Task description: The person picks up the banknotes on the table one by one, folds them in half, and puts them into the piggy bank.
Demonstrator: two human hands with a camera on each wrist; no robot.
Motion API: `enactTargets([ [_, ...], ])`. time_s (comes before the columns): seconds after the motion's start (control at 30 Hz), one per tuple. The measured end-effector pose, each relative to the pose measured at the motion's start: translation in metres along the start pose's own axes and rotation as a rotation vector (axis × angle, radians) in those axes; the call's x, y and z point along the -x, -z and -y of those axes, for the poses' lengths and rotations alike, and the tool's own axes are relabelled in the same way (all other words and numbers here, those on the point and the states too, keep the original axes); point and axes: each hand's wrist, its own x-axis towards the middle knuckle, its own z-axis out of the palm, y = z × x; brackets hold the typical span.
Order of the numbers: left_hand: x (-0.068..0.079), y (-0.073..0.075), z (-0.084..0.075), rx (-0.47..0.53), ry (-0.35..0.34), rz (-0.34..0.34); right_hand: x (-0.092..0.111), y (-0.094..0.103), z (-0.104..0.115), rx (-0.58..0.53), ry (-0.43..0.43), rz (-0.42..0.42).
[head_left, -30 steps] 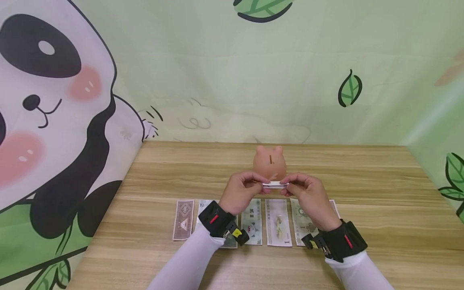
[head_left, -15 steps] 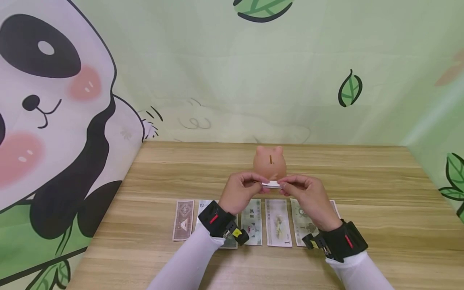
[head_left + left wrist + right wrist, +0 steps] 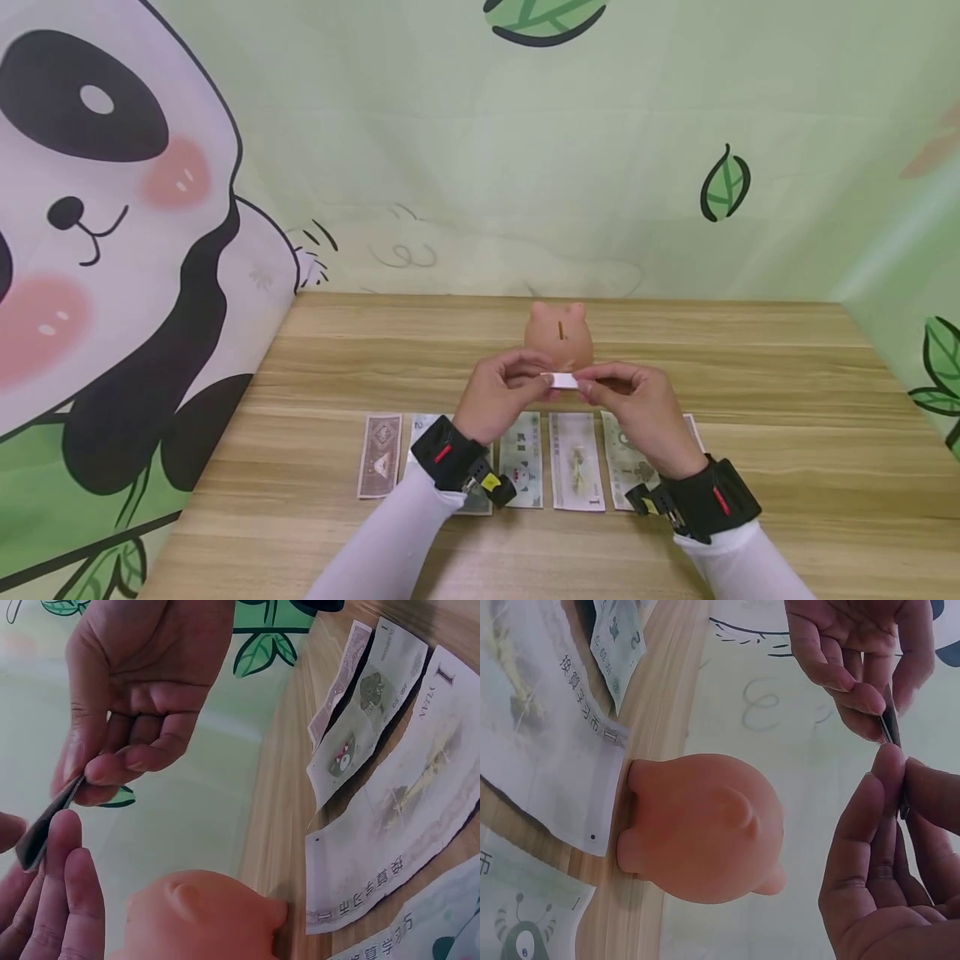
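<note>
Both hands meet in front of the piggy bank (image 3: pixel 558 337), above the table. My left hand (image 3: pixel 497 396) pinches one end of a small folded paper note (image 3: pixel 564 381) between thumb and fingers. The other end of the note is pinched by my right hand (image 3: pixel 639 408). In the left wrist view the folded note (image 3: pixel 46 826) appears as a thin, dark, layered strip running between the two sets of fingertips. The orange piggy bank stands upright just beyond the hands, its slot visible on top in the head view.
A row of play banknotes (image 3: pixel 576 462) lies flat on the wooden table (image 3: pixel 810 417), nearer to me than the hands. Wrists and sleeves cover some of them. A brownish note (image 3: pixel 378 457) is at the row's left end. A printed cloth backdrop (image 3: pixel 480 167) stands behind.
My right fingers have slid slightly left along the folded note, so less of it shows between the hands. My left thumb and fingers have shifted a little. The piggy bank stays put.
</note>
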Motion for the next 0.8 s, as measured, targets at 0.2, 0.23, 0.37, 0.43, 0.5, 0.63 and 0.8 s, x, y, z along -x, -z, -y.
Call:
enactTargets([
  [0.2, -0.0004, -0.0023, 0.0002, 0.005, 0.026, 0.026, 0.0006, -0.0001, 0.0009, -0.016, 0.023, -0.025],
  [0.23, -0.0002, -0.0023, 0.0000, -0.001, 0.026, 0.029, 0.0005, -0.0001, 0.0010, -0.017, 0.025, -0.030],
  [0.37, 0.0006, -0.0018, -0.0007, -0.011, 0.027, 0.037, 0.0005, -0.0001, 0.0012, -0.013, 0.027, -0.031],
  [0.43, 0.0008, -0.0016, -0.0008, -0.006, 0.032, 0.039, 0.0013, 0.0000, 0.0020, -0.014, 0.028, -0.026],
  [0.5, 0.0011, -0.0013, -0.0011, -0.004, 0.034, 0.038, 0.0015, -0.0001, 0.0024, -0.017, 0.024, -0.020],
  [0.63, 0.0014, -0.0011, -0.0016, -0.007, 0.034, 0.032, 0.0009, -0.0001, 0.0023, -0.039, 0.015, -0.013],
  [0.8, 0.0009, -0.0008, -0.0022, -0.022, 0.029, 0.025, -0.0017, -0.0005, 0.0010, -0.079, -0.004, 0.005],
])
